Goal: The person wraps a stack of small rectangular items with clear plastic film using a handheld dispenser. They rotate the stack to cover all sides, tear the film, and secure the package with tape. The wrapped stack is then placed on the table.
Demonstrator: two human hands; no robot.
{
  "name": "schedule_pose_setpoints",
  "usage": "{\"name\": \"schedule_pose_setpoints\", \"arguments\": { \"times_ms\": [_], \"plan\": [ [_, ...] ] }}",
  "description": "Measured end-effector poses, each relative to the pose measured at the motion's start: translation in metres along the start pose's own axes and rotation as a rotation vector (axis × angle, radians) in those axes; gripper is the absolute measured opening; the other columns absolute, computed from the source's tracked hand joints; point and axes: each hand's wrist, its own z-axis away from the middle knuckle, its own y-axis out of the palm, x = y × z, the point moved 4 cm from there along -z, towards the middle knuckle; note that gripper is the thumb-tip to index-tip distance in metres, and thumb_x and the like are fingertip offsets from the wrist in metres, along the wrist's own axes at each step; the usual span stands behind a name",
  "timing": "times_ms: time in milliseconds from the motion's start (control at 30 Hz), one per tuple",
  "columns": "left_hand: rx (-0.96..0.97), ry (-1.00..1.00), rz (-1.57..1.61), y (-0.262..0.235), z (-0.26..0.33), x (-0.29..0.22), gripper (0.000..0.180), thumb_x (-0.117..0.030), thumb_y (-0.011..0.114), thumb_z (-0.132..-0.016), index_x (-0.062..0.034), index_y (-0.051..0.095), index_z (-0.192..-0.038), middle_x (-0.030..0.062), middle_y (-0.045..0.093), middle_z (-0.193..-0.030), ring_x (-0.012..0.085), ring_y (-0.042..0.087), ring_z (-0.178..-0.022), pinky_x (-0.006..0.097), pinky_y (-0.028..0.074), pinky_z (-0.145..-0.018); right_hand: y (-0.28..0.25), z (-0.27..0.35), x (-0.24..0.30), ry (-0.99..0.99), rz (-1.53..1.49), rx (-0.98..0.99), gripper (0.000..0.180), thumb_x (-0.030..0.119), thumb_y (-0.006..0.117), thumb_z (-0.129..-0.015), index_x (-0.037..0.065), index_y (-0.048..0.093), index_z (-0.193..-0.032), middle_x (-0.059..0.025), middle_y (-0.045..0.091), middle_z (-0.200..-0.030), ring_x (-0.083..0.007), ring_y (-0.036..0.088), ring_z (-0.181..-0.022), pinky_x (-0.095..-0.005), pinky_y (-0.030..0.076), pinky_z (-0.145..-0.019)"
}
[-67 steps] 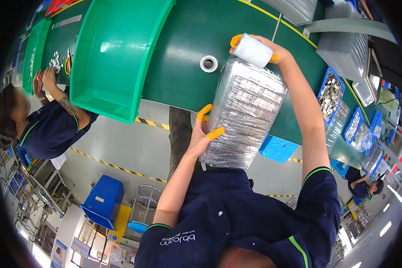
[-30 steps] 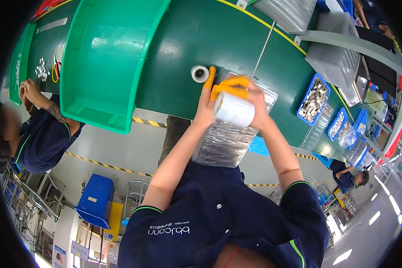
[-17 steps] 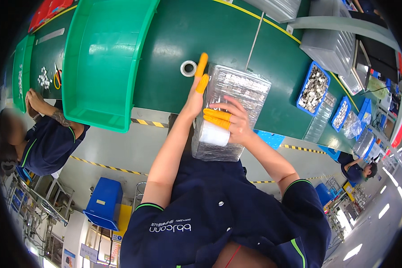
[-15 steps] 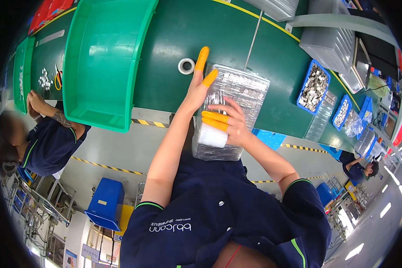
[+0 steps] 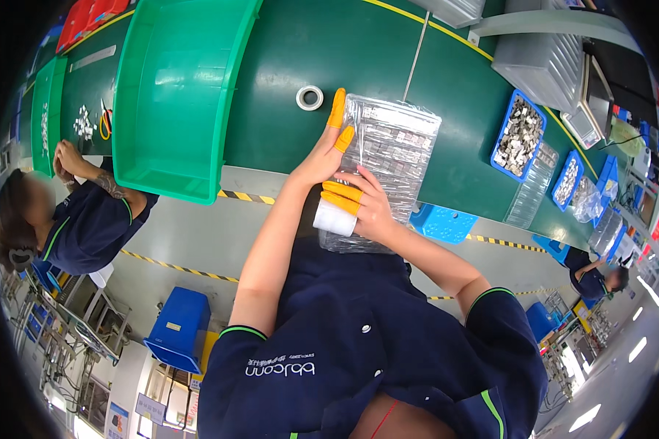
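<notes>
A stack of trays [image 5: 399, 164] wrapped in clear film lies at the near edge of the green table, its near end overhanging toward me. Rows of small pale parts show through the film. My left hand [image 5: 318, 157] holds the stack's left side, index finger and thumb stretched along it, both tips in yellow finger cots. My right hand [image 5: 373, 212] grips a white roll of stretch film [image 5: 334, 219] at the stack's near left corner, its yellow-covered fingers over the roll. The roll's underside is hidden.
A large green bin [image 5: 172, 110] stands left of a tape roll [image 5: 310, 97]. On the right are a blue tray of metal parts [image 5: 518, 139] and clear trays [image 5: 532, 186]. Beyond the bin, a co-worker [image 5: 88, 219] sits near scissors [image 5: 105, 121]. A blue stool [image 5: 443, 223] stands below the table.
My right hand and the film roll have moved left across the stack to its left edge. My left hand stays at the stack's side. The whole view has shifted slightly.
</notes>
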Motion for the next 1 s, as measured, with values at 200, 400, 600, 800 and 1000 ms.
{"name": "schedule_pose_setpoints", "arguments": {
  "times_ms": [200,400,600,800,1000],
  "plan": [
    [-0.048,-0.321,0.317,-0.007,0.038,0.005,0.055,-0.022,0.042,-0.091,-0.0049,0.019,-0.139,0.0089,0.027,-0.141,0.0194,0.030,-0.127,0.031,0.024,-0.104,0.001,-0.005,0.008,-0.066,0.071,0.067,0.034,0.019,0.067,-0.061,0.014,0.065,-0.095,-0.0023,0.060,-0.105,-0.0224,0.048,-0.114,-0.0460,0.028,-0.102],
    [-0.302,-0.321,0.344,0.027,0.145,-0.032,0.069,-0.012,0.068,-0.073,-0.0034,0.033,-0.132,0.0101,0.043,-0.128,0.0191,0.044,-0.115,0.033,0.039,-0.093,0.007,0.001,0.008,-0.070,0.133,0.114,0.035,0.019,0.065,-0.063,0.010,0.065,-0.097,-0.0050,0.058,-0.111,-0.0236,0.044,-0.119,-0.0477,0.026,-0.103],
    [-0.574,-0.279,0.176,0.042,0.167,-0.016,0.063,-0.020,0.076,-0.066,-0.0027,0.047,-0.120,0.0134,0.051,-0.113,0.0235,0.049,-0.107,0.034,0.041,-0.088,0.007,0.001,0.013,-0.064,0.084,0.242,0.042,0.011,0.063,-0.062,0.009,0.060,-0.104,-0.0053,0.053,-0.119,-0.0264,0.035,-0.125,-0.0500,0.018,-0.106],
    [-0.563,-0.155,-0.048,0.035,0.169,-0.015,0.062,-0.018,0.079,-0.063,-0.0029,0.048,-0.114,0.0118,0.056,-0.100,0.0203,0.057,-0.089,0.032,0.046,-0.079,-0.035,-0.028,-0.009,0.160,-0.345,0.585,0.047,0.007,0.057,-0.068,0.009,0.054,-0.115,-0.0104,0.045,-0.128,-0.0283,0.029,-0.128,-0.0442,0.016,-0.107],
    [-0.485,-0.249,0.115,0.031,0.152,-0.010,0.058,-0.021,0.083,-0.057,-0.0017,0.054,-0.103,0.0103,0.060,-0.097,0.0193,0.057,-0.088,0.030,0.046,-0.079,-0.008,-0.094,-0.052,-0.020,0.440,0.112,0.031,0.023,0.055,-0.073,0.009,0.064,-0.099,-0.0098,0.052,-0.120,-0.0236,0.040,-0.119,-0.0391,0.026,-0.102]
  ]
}}
